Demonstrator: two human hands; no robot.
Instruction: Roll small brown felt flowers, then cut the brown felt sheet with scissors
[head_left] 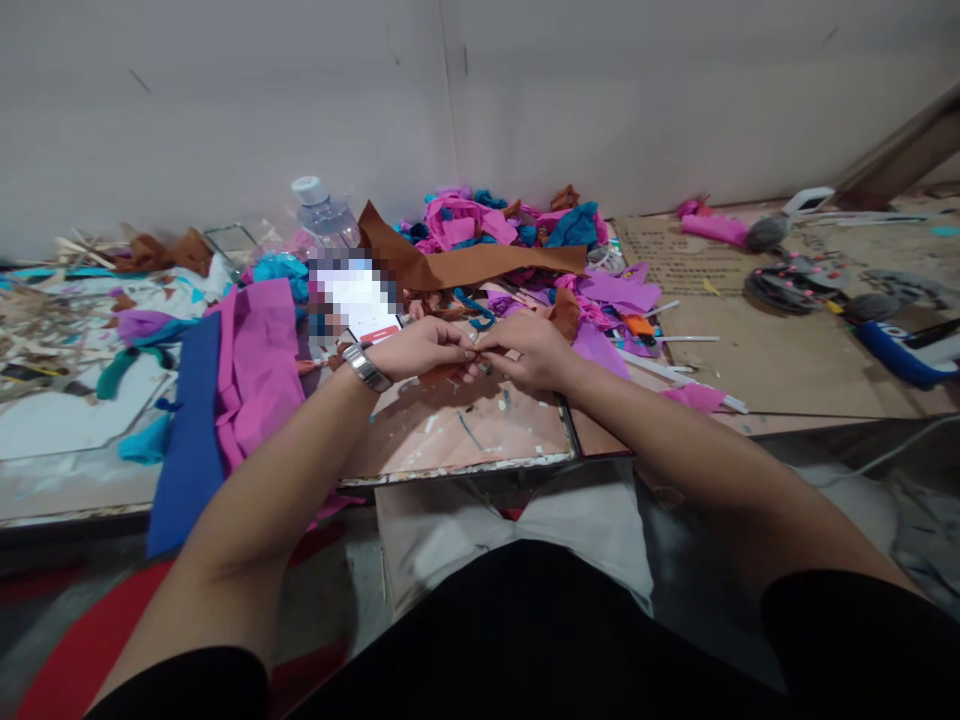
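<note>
My left hand, with a metal watch on its wrist, meets my right hand over the front of the table. The fingertips of both are pinched together at one spot. Whatever lies between them is too small and too hidden to name. A bit of brown material shows just below the left fingers; I cannot tell whether it is held. Beyond the hands, a long brown crepe paper strip lies across a heap of pink and blue crepe paper. A phone with a lit screen, partly blurred out, stands behind my left hand.
Left of my arm, blue and pink crepe paper sheets hang over the table edge. A clear plastic bottle stands near the wall. White sticks and flat cardboard lie to the right, with a blue-and-white object farther over.
</note>
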